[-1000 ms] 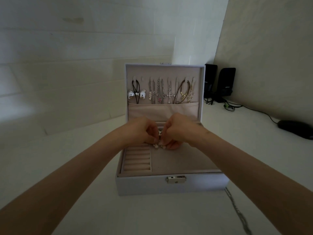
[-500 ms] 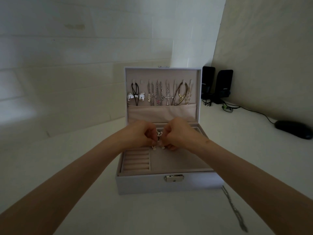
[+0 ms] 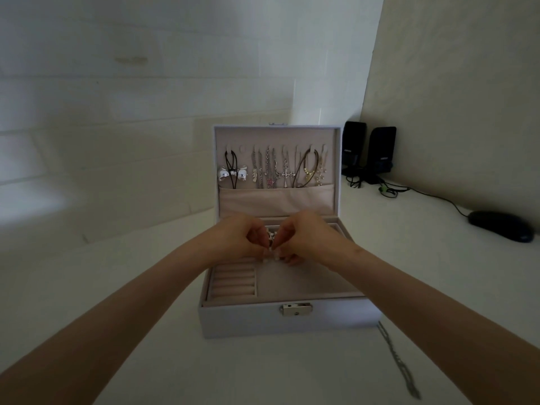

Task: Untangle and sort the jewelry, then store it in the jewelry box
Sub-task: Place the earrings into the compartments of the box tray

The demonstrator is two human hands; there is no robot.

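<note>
An open white jewelry box [image 3: 289, 323] stands in the middle of the table, its lid upright. Several necklaces [image 3: 273, 171] hang from hooks inside the lid above a pink pocket. My left hand [image 3: 241, 239] and my right hand [image 3: 306, 238] meet over the box's tray, fingers curled, both pinching a small silver piece of jewelry [image 3: 272, 239] between them. Small pale beads dangle just below it. The ring rolls [image 3: 233, 283] at the tray's front left hold nothing. A silver chain [image 3: 397, 363] lies on the table right of the box.
Two black speakers [image 3: 368, 150] with cables stand at the back right corner by the wall. A black mouse [image 3: 501, 226] lies at the far right. White table surface surrounds the box.
Both hands stay together over the tray on the small piece, shifting only slightly. The view has drifted a little.
</note>
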